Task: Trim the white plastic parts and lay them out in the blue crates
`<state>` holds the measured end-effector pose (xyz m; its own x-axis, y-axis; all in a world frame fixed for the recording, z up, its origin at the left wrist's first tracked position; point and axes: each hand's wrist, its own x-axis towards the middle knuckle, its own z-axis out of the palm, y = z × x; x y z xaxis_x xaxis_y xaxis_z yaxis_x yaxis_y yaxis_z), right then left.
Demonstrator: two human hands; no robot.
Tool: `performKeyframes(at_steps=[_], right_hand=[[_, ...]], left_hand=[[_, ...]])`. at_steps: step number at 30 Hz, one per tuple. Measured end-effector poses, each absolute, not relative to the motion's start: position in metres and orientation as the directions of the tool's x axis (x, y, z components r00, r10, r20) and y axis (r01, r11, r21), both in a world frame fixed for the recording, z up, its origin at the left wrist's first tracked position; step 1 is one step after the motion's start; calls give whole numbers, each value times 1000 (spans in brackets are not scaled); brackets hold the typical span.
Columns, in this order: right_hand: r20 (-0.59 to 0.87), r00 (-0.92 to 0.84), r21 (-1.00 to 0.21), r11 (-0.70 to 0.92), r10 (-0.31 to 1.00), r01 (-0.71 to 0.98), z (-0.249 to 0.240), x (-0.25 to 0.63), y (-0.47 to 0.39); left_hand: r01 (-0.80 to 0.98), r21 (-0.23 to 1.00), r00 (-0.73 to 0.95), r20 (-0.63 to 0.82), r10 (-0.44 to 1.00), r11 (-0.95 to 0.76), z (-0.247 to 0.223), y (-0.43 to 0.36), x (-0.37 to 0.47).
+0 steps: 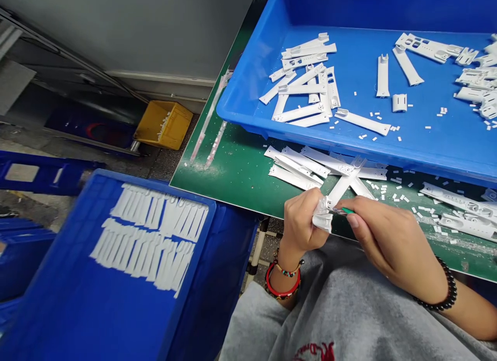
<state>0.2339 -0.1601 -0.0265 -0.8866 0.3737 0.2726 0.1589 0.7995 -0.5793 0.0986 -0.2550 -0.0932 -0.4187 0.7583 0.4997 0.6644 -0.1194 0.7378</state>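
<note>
Green worktop (243, 167) runs from the centre of the frame to the right edge, the person seated or standing close against it; I cannot tell which. Blue tub (357, 58), upper right, holds loosely heaped white pieces (363, 121), probably kept there for easy reach. Blue crate (97, 309), lower left: white strips (134, 249) lie side by side in two slanted rows, an order that I take to save space and keep them easy to count. Yellow bin (177, 125), upper left, sits lower, near the floor. Right hand (396, 236), right of lower centre, is closed in a pinch on a slim tool; left hand (301, 218), lower centre, is curled tightly round a white part (323, 219), presumably to brace it against the tool's tip. Held part, over the worktop's near edge: glossy plain white, its near end broad and curved; a narrow arm seems to run up-right from it, though fingers hide the join. Tool (347, 211): green body, mostly covered. Smallest: white chips (383, 191) strewn on the worktop, right of centre.
</note>
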Motion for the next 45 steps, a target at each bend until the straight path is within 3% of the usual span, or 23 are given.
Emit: performKeyframes(at_steps=[10, 17, 22, 27, 33, 40, 45], right_hand=[[211, -920, -599, 788, 331, 146, -25, 235, -154], [333, -811, -435, 841, 481, 321, -36, 237, -149], [321, -838, -607, 775, 442, 176, -33, 238, -149], [223, -841, -540, 781, 492, 314, -36, 237, -149], [215, -897, -650, 742, 385, 163, -29, 230, -153], [44, -919, -656, 705, 392, 269, -28, 224, -154], [83, -910, -673, 696, 407, 250, -36, 227, -155]], left_hand=[[683, 723, -414, 499, 762, -102, -93, -254, 98], [696, 703, -375, 531, 760, -148, -95, -255, 97], [687, 712, -376, 520, 767, -146, -95, -254, 97], [667, 730, -384, 507, 772, -148, -95, -255, 97], [693, 715, -370, 462, 806, -92, -93, -256, 97], [758, 642, -238, 435, 868, -113, -84, -259, 89], [743, 648, -149, 399, 905, -164, -81, -267, 86]])
